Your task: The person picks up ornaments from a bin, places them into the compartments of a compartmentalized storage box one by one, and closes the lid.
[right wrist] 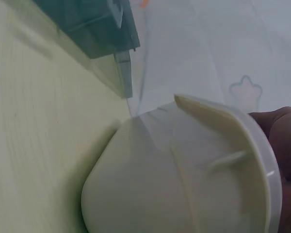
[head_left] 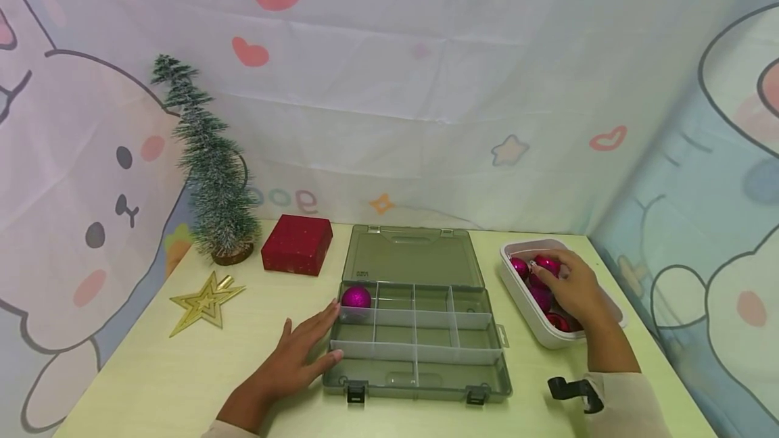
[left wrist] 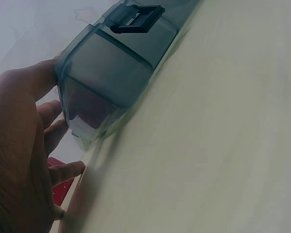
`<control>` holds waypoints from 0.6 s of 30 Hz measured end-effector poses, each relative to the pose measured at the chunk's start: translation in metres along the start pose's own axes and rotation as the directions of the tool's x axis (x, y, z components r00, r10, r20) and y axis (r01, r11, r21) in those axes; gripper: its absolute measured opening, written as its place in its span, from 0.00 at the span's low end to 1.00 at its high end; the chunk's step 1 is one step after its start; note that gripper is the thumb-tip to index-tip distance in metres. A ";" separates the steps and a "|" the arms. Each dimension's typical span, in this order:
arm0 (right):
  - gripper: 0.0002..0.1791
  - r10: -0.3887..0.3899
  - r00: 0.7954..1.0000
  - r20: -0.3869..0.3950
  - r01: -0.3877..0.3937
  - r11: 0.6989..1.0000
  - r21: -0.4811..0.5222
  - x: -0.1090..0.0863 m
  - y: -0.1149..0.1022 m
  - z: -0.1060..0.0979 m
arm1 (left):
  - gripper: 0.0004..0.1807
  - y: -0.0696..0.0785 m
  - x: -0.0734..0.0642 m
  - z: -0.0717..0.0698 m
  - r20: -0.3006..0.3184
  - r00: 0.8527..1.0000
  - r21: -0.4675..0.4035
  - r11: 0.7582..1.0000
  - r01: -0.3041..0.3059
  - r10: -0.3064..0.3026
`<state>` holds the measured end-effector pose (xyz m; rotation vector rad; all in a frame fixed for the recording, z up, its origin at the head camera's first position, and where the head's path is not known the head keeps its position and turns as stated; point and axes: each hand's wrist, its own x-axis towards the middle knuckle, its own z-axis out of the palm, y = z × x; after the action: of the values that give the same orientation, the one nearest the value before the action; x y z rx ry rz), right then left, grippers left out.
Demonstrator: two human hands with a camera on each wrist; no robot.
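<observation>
A compartment box [head_left: 416, 374] of translucent grey-green plastic lies with its lid [head_left: 414, 259] laid back. In its back-left compartment sits a glittery purple Christmas ball [head_left: 356, 297]. My left hand [head_left: 298, 355] is spread at the box's left side, thumb and fingertips touching its edge. Over a white tub [head_left: 529, 316] on the right, my right hand [head_left: 575, 286] curls its thumb and fingers round a shiny magenta Christmas ball [head_left: 549, 263]. Other magenta and red balls [head_left: 541, 299] lie in the tub. In the right wrist view the tub's wall [right wrist: 150, 179] hides the fingertips.
At the back left stands a small artificial Christmas tree [head_left: 222, 188] on a wooden base. A dark red box [head_left: 297, 245] is beside it, and a gold star topper [head_left: 207, 304] lies in front. A printed cloth [head_left: 389, 86] hangs behind the table [head_left: 152, 377].
</observation>
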<state>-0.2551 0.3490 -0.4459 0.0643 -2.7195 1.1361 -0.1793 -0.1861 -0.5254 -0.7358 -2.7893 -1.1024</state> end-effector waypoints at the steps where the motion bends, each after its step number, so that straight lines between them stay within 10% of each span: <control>1: 0.27 0.011 1.000 0.001 -0.011 1.000 0.000 0.001 0.002 0.000 | 0.42 0.000 0.000 0.000 -0.001 1.000 0.002 1.000 -0.003 0.003; 18: 0.32 0.055 0.997 0.048 -0.048 0.989 -0.137 0.009 0.024 -0.001 | 0.41 0.004 -0.001 -0.001 -0.010 1.000 0.004 1.000 -0.017 0.017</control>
<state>-0.2670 0.3669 -0.4603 0.0041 -2.8521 0.9720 -0.1766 -0.1848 -0.5222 -0.7504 -2.7702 -1.0949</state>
